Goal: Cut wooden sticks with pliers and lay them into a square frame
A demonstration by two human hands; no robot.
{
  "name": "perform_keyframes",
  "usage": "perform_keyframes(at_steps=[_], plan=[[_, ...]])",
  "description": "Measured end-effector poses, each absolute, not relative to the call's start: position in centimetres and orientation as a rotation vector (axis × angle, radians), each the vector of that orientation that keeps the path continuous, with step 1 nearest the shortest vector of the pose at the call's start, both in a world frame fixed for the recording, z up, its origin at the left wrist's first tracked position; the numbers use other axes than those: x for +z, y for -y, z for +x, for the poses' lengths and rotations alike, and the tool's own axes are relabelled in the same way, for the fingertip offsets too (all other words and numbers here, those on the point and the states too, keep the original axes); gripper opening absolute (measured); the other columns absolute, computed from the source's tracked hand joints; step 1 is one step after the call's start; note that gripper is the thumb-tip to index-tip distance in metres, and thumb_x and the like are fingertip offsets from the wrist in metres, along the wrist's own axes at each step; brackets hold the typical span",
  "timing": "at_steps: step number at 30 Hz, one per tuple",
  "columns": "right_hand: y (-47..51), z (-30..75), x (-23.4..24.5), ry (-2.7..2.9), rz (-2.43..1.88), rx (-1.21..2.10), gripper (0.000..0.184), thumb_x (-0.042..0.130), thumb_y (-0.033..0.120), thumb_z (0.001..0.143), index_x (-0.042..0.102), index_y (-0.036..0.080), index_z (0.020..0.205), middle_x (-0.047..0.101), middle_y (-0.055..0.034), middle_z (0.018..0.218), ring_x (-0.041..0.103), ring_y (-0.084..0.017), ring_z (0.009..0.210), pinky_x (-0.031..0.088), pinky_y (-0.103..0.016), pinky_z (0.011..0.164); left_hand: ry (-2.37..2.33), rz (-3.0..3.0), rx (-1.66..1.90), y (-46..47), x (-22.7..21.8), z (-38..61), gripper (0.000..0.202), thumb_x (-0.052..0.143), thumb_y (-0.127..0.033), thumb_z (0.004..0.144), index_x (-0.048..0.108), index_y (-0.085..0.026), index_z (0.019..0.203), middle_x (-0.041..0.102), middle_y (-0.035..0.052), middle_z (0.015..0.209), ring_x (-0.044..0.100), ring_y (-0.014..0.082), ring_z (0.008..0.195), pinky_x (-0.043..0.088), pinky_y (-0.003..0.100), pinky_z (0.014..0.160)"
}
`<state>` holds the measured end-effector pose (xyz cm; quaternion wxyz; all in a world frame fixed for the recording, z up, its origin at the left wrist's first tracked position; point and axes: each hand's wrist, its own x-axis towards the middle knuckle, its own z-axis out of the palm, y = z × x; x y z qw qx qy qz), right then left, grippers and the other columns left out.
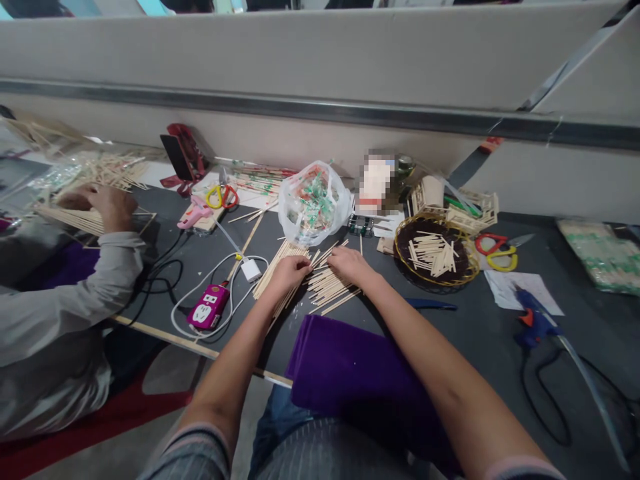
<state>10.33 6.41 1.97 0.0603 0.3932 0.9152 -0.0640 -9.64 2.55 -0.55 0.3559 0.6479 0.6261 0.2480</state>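
A clear plastic bag (314,203) sits far centre on the desk (475,320), a wire basket (397,248) to its right, red-and-yellow scissors (495,252) just beside that. A blue glue gun (535,323) lies near right, a pink power strip (207,307) left, a purple cloth (345,367) nearest

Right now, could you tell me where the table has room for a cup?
The table is bare between the right forearm, the basket and the blue glue gun. A narrower strip lies between that glue gun and the green packet. Sticks crowd the middle; cables clutter the left.
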Motion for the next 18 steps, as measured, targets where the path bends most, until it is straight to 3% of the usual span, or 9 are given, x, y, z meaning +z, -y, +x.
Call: perform_keyframes(at_steps=[7, 11, 14, 18], plan=[[-6.8, 10.7, 3.0, -2.886, 1.104, -0.21, 0.022, 0.045, 0.014, 0.089, 0.066, 0.016, 0.09, 0.066, -0.0122, 0.098, 0.054, -0.022, 0.094, 0.039, -0.029, 0.073, -1.56, 1.506, 0.809, -2.0, 0.0, -9.0, 0.021, 0.058, -0.032, 0.071, 0.067, -0.014, 0.076, 0.061, -0.0014, 0.061, 0.052, 0.0123, 0.056, 0.038, 0.023, 0.057], [-4.8, 14.0, 3.6, -2.975, 1.683, -0.457, 0.015, 0.05, 0.016, 0.082, 0.064, 0.017, 0.08, 0.065, -0.0074, 0.081, 0.055, -0.019, 0.078, 0.038, -0.028, 0.068, -1.615, 1.523, 0.75, -1.1, 0.4, -8.3, 0.023, 0.058, -0.033, 0.073, 0.068, -0.014, 0.082, 0.062, -0.0006, 0.062, 0.053, 0.013, 0.057, 0.038, 0.023, 0.055], [-1.9, 17.3, 3.3, -2.834, 2.105, -1.218, 0.013, 0.053, 0.024, 0.079, 0.064, 0.018, 0.08, 0.061, -0.001, 0.068, 0.052, -0.014, 0.061, 0.038, -0.025, 0.059, -1.658, 1.716, 0.584, -0.5, 1.2, -7.2, 0.021, 0.058, -0.031, 0.076, 0.07, -0.016, 0.085, 0.066, 0.001, 0.068, 0.057, 0.0149, 0.063, 0.039, 0.024, 0.059], [2.1, 20.8, 2.5, -2.244, 2.395, -2.203, 0.03, 0.067, 0.037, 0.07, 0.068, 0.016, 0.091, 0.06, 0.0011, 0.064, 0.046, -0.01, 0.052, 0.036, -0.023, 0.049, -1.731, 1.936, 0.362, 0.0, 2.5, -5.3, 0.023, 0.055, -0.029, 0.081, 0.07, -0.019, 0.096, 0.071, 0.0043, 0.082, 0.062, 0.0184, 0.074, 0.04, 0.026, 0.065]])
